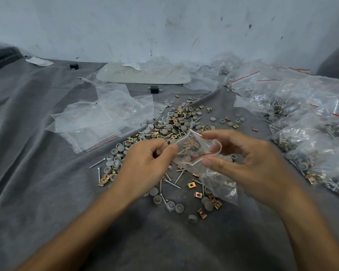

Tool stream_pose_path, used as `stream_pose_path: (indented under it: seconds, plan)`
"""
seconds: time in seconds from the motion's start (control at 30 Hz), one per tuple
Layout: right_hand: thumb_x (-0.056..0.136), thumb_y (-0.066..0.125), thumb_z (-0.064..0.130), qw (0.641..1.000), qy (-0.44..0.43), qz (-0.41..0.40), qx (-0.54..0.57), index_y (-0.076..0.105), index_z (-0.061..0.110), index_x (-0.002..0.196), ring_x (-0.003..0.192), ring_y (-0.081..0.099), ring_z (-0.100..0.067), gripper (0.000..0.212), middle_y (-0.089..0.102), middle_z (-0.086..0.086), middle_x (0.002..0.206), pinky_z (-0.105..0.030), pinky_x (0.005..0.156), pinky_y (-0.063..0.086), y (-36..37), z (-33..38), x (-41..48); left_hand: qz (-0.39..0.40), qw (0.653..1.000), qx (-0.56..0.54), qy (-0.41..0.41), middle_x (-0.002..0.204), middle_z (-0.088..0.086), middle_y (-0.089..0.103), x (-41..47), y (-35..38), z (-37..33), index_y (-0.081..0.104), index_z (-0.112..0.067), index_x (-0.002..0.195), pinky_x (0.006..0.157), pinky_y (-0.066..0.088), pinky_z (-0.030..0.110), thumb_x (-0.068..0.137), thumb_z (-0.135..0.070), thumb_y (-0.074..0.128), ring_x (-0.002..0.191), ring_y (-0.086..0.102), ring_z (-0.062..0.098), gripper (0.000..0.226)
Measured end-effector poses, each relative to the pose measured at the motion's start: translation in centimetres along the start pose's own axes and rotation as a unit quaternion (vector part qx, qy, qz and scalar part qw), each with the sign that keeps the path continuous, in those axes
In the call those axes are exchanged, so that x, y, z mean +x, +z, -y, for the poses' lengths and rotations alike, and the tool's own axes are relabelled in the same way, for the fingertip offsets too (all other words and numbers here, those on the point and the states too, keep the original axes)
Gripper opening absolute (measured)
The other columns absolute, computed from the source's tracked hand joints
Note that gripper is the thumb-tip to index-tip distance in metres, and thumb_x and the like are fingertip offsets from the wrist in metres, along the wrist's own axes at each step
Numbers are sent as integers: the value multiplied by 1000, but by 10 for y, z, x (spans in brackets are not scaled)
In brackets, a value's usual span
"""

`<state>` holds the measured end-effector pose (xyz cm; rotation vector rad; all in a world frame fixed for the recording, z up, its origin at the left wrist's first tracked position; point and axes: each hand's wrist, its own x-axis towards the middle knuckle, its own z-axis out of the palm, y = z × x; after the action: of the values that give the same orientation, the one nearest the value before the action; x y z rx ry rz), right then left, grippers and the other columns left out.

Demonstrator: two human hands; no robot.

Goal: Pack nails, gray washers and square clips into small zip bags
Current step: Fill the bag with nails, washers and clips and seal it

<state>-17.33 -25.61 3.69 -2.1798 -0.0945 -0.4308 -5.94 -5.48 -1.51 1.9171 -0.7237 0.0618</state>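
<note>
A small clear zip bag (199, 153) with a red seal line hangs open-mouthed between my hands above the grey cloth. My left hand (147, 161) pinches its left edge with curled fingers. My right hand (249, 155) pinches the right side of the mouth between thumb and fingers. Square clips, grey washers and nails show through the bag. Below and beyond it lies a loose pile of grey washers (116, 153), brass-coloured square clips (191, 185) and nails (172, 182).
Empty zip bags (98, 120) lie flat at the left of the pile. Several filled bags (301, 118) are heaped at the right. A pale flat board (145, 75) lies under plastic by the wall. Small black blocks (154, 89) sit on the cloth.
</note>
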Motion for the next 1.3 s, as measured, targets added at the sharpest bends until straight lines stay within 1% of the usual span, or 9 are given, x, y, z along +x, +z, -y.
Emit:
stream_pose_path:
  seconds: [0.13, 0.23, 0.37, 0.53, 0.67, 0.77, 0.93, 1.2, 1.3]
  plan:
    - [73, 79, 46, 999, -13, -31, 41, 72, 42, 117, 88, 72, -15, 45, 74, 6, 95, -29, 82, 59, -2, -8, 3, 3, 1000, 1, 9, 52, -13, 47, 1, -2, 0, 57, -25, 65, 49, 31, 17, 103, -54, 43, 48, 41, 3, 50]
    - [73, 81, 52, 993, -20, -80, 90, 73, 45, 114, 76, 68, -7, 42, 75, 7, 90, -19, 73, 56, -12, -13, 4, -56, 998, 33, -19, 55, -9, 52, 5, -13, 7, 63, -26, 75, 48, 36, 26, 99, -60, 43, 49, 44, 2, 47]
    - [65, 85, 64, 983, -11, -123, 134, 75, 42, 112, 77, 66, -3, 53, 75, 7, 89, -15, 75, 55, -27, -17, 2, -90, 990, 104, -32, 59, -12, 58, 9, -28, 19, 65, -25, 79, 48, 34, 17, 100, -47, 53, 52, 50, -1, 32]
    - [63, 87, 62, 981, 1, -148, 128, 75, 39, 113, 80, 63, -14, 56, 71, -9, 90, -35, 82, 55, -34, -21, 0, 26, 958, 286, 16, 83, -14, 64, 10, -25, 23, 70, -29, 86, 75, 46, 33, 93, -48, 59, 83, 57, 8, 23]
    - [65, 84, 56, 988, 13, -124, 89, 75, 44, 112, 75, 63, -9, 50, 67, 0, 83, -26, 76, 57, -29, -21, 1, 108, 936, 328, 66, 100, -12, 54, 3, -13, 22, 69, -36, 108, 95, 39, 35, 87, -50, 56, 97, 42, 12, 29]
    - [67, 84, 55, 990, 13, -106, 88, 75, 47, 110, 75, 62, -8, 45, 65, -3, 85, -23, 75, 56, -23, -20, 1, 126, 923, 346, 109, 102, -7, 55, 2, -12, 20, 73, -33, 117, 94, 39, 37, 89, -39, 62, 97, 43, 15, 30]
    - [67, 82, 50, 995, 22, -71, 65, 75, 45, 112, 77, 61, -8, 47, 60, 6, 85, -21, 74, 54, -17, -18, 1, 130, 911, 367, 135, 101, -4, 62, 5, -14, 18, 75, -27, 101, 87, 43, 39, 93, -34, 69, 99, 53, 23, 12]
    - [67, 81, 49, 997, 32, -39, 54, 73, 42, 115, 91, 68, -25, 49, 69, -7, 100, -38, 85, 58, -9, -12, 1, 194, 906, 371, 62, 105, -17, 37, 6, -23, 28, 55, -39, 111, 95, 30, 27, 98, -47, 53, 101, 29, 8, 16]
    - [66, 79, 50, 998, 31, -38, 49, 72, 39, 116, 89, 66, -21, 52, 67, -4, 98, -36, 86, 58, -7, -11, 1, 198, 908, 363, 61, 102, -17, 36, 5, -22, 27, 49, -40, 101, 91, 27, 24, 99, -43, 53, 98, 27, 8, 5]
